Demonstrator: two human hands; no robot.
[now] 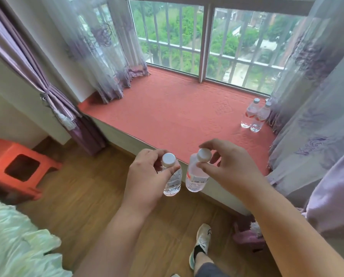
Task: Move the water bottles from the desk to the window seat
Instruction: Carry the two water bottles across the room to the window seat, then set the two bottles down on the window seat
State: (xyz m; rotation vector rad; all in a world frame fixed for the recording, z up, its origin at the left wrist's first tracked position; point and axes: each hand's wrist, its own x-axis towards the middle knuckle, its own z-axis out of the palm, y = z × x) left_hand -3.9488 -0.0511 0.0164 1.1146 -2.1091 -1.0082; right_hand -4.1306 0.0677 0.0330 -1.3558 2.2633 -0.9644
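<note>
Head view: 2 bottles carried, 1 per hand, just short of the front edge of the window seat (167, 108). Left hand (147, 176) pinching the neck of the left bottle (173, 180) just under its white cap, thumb and fingers curled round it. Right hand (227, 166) pinching the cap of the right bottle (196, 176) between thumb and fingertips, body hanging slightly tilted. Both grips narrow, each holding its own bottle; both bottles hanging above the wooden floor (87, 186), close together, not yet over the cushion.

Best way through this step, as a judgement: carry both forward over the red cushion, lower until the bases sit flat, release only once upright; soft padding could tip a bottle let go at a tilt, the right one most of all.

Already standing near the right back corner of the seat: 2 placed bottles (254, 116), side by side, near the sheer curtain (311, 96). Open cushion left of them for setting down. Orange stool (17, 162) on the floor at left, well apart from the path. Nothing seen between hands and seat.
</note>
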